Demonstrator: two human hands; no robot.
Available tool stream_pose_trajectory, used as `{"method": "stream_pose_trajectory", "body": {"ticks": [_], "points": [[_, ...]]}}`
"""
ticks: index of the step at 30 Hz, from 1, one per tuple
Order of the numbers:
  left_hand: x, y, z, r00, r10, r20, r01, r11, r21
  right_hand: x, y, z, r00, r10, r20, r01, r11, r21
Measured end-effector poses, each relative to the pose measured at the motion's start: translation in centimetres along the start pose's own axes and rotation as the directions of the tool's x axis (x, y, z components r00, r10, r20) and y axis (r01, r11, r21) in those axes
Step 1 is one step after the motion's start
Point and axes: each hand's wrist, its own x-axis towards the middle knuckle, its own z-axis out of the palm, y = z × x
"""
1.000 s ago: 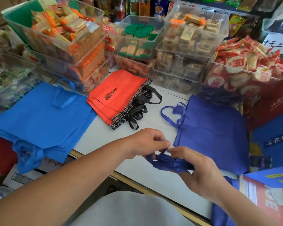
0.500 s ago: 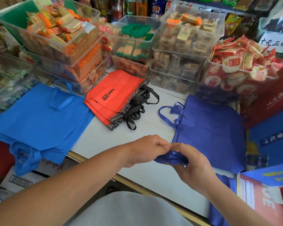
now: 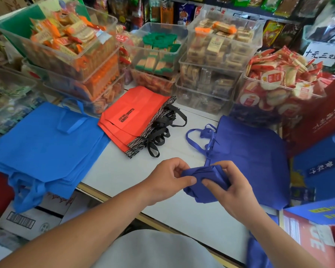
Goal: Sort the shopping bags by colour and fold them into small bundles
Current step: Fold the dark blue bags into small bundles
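Both hands hold a half-folded indigo bag [image 3: 199, 194] just above the white table [image 3: 124, 171]. The left hand [image 3: 168, 178] pinches its left edge between thumb and curled fingers, and the right hand [image 3: 234, 192] curls round the other side. Beside it lie flat indigo bags [image 3: 249, 151], orange-red bags [image 3: 135, 113] and light blue bags [image 3: 46, 144]. Behind are clear tubs: orange-wrapped snacks [image 3: 66, 45], green-wrapped packets [image 3: 159, 47], tan biscuit packs [image 3: 220, 35], red-and-white crackers [image 3: 278, 78].

White desk [image 3: 114, 171] stood before stacked clear snack bins [image 3: 211, 88]; cardboard box [image 3: 23, 223] below; packet-laden shelves [image 3: 182, 8] behind.
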Motion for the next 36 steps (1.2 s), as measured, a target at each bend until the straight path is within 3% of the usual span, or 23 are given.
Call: {"method": "stream_pose_trajectory", "body": {"ticks": [5, 11, 13, 22, 27, 34, 36], "points": [[0.8, -0.7, 0.2, 1.0, -0.026, -0.01, 0.027, 0.998, 0.051, 0.1, 0.1, -0.2, 0.999, 0.035, 0.011, -0.035, 0.999, 0.009], [1.3, -0.8, 0.3, 0.984, -0.17, 0.043, 0.161, 0.972, 0.17, -0.1, 0.5, 0.6, 0.999, 0.027, 0.02, -0.025, 0.997, -0.075], [1.6, -0.9, 0.3, 0.983, -0.186, 0.001, 0.182, 0.96, 0.214, 0.0, 0.7, 0.9, 1.0, 0.028, 0.01, -0.027, 0.996, -0.081], [1.5, -0.6, 1.6, 0.972, -0.03, -0.234, 0.084, 0.972, 0.221, 1.2, 1.0, 1.0, 0.999, 0.009, -0.042, -0.015, 0.989, -0.147], [0.7, 0.8, 2.8, 0.977, -0.112, -0.181, 0.11, 0.994, -0.022, 1.4, 1.6, 2.0, 0.996, -0.015, -0.088, -0.003, 0.98, -0.2], [0.5, 1.2, 1.8, 0.969, -0.244, -0.036, 0.245, 0.969, 0.017, 1.4, 1.1, 3.3, 1.0, 0.012, -0.011, -0.015, 0.917, -0.398], [0.8, 0.9, 1.0, 0.97, -0.242, -0.006, 0.241, 0.969, -0.048, 1.2, 0.3, 3.4, 1.0, 0.026, -0.004, -0.025, 0.932, -0.361]]}}
